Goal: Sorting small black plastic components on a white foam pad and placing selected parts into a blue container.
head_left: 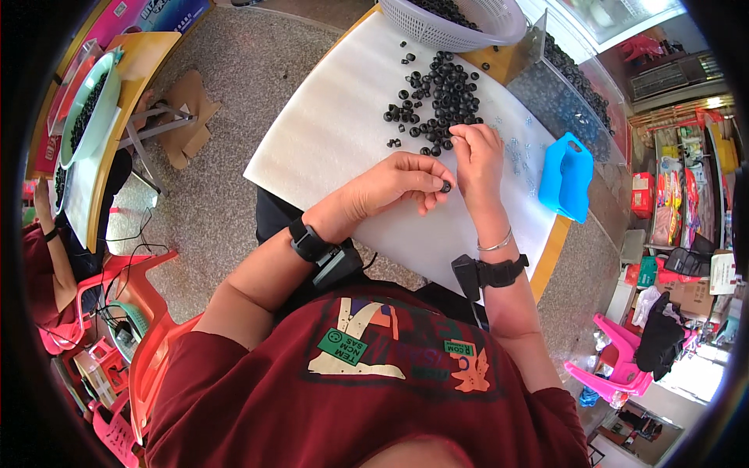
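My left hand [402, 183] pinches a small round black plastic part [445, 187] between thumb and fingertips, over the near middle of the white foam sheet [312, 132]. Close beside it on the right, my right hand [478, 156] has its fingers bent together at the near edge of a heap of black round parts [449, 93]. What those fingertips hold, if anything, is too small to make out. Several tiny silvery pieces [517, 156] lie scattered on the sheet to the right of my right hand.
A blue plastic scoop-like tray [567, 179] rests at the table's right edge. At the back stand a pale basket [460, 30] and a clear bin [562, 86], both holding black parts. Leftward, another person's arm [55, 249] shows near a second table [129, 86] and a red chair [144, 335].
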A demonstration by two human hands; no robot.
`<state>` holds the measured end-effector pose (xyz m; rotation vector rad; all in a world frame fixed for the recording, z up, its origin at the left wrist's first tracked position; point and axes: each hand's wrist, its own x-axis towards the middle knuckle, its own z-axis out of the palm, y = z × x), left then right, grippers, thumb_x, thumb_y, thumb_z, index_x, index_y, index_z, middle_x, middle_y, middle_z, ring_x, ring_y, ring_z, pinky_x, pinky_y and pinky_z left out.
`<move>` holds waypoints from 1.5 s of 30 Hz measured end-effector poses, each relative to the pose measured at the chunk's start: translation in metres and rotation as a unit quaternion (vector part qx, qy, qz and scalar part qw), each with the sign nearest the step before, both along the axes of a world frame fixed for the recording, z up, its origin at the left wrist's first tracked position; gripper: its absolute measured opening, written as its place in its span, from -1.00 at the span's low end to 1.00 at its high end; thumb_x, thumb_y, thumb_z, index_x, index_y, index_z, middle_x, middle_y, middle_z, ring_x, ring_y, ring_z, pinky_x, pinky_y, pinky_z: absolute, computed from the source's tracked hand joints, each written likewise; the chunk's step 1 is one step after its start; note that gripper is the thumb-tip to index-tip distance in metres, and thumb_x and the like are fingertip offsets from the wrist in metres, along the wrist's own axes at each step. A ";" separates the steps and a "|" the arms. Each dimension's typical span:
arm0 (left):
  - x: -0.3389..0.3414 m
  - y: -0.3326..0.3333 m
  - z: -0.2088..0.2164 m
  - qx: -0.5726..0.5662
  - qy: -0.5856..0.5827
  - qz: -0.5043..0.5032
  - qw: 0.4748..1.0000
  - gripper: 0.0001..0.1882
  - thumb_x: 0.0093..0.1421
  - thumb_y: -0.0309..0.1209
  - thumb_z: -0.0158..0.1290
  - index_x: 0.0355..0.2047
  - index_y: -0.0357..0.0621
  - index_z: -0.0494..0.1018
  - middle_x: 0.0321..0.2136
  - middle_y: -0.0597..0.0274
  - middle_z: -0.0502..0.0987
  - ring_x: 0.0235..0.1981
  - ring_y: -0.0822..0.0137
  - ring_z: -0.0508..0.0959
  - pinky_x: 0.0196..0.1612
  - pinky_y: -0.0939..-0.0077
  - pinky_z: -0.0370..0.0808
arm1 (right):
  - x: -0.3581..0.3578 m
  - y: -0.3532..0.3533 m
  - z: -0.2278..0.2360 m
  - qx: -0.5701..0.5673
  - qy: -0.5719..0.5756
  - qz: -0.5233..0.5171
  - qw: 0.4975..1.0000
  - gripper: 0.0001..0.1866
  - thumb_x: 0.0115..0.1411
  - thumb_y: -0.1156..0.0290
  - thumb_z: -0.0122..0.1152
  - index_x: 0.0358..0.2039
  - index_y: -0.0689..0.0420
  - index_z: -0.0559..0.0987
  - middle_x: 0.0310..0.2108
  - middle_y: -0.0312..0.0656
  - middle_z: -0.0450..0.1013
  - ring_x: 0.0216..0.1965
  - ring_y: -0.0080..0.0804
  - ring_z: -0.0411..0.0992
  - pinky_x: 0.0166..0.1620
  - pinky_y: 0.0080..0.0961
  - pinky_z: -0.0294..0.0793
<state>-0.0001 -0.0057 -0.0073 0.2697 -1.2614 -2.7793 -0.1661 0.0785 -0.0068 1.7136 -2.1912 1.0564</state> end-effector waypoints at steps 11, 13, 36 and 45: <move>0.001 0.000 0.002 0.002 0.015 0.000 1.000 -0.78 0.21 -0.48 -0.03 -0.17 -0.30 0.50 -0.42 0.24 0.55 -0.45 0.48 0.55 -0.39 0.61 0.51 | 0.012 -0.023 0.002 0.034 0.034 0.020 0.999 -0.93 0.01 0.41 0.27 -0.44 0.04 0.60 -0.45 -0.31 0.42 -0.29 -0.31 0.36 -0.18 -0.32 0.27; 0.001 -0.001 0.000 0.003 0.019 0.002 1.000 -0.78 0.22 -0.48 -0.03 -0.17 -0.30 0.49 -0.41 0.24 0.55 -0.45 0.48 0.55 -0.39 0.61 0.51 | 0.007 -0.024 0.002 0.026 0.028 0.027 0.999 -0.93 0.02 0.43 0.26 -0.42 0.04 0.61 -0.45 -0.29 0.44 -0.31 -0.31 0.38 -0.19 -0.35 0.30; -0.005 -0.003 -0.007 0.026 0.016 0.126 0.991 -0.78 0.29 -0.47 0.00 -0.10 -0.32 0.45 -0.30 0.19 0.56 -0.35 0.45 0.56 -0.22 0.56 0.54 | 0.049 0.035 0.032 -0.061 -0.515 0.021 0.855 -0.85 0.21 0.53 0.15 -0.22 0.26 0.58 -0.36 -0.29 0.52 -0.33 -0.58 0.47 -0.18 -0.65 0.44; -0.006 0.000 -0.006 0.013 0.018 0.131 0.991 -0.79 0.30 -0.48 -0.02 -0.11 -0.32 0.44 -0.31 0.21 0.56 -0.36 0.45 0.56 -0.23 0.56 0.54 | 0.049 0.038 0.027 -0.064 -0.187 0.016 0.980 -0.86 0.17 0.58 0.14 -0.24 0.20 0.58 -0.34 -0.19 0.49 -0.30 -0.35 0.47 -0.24 -0.48 0.48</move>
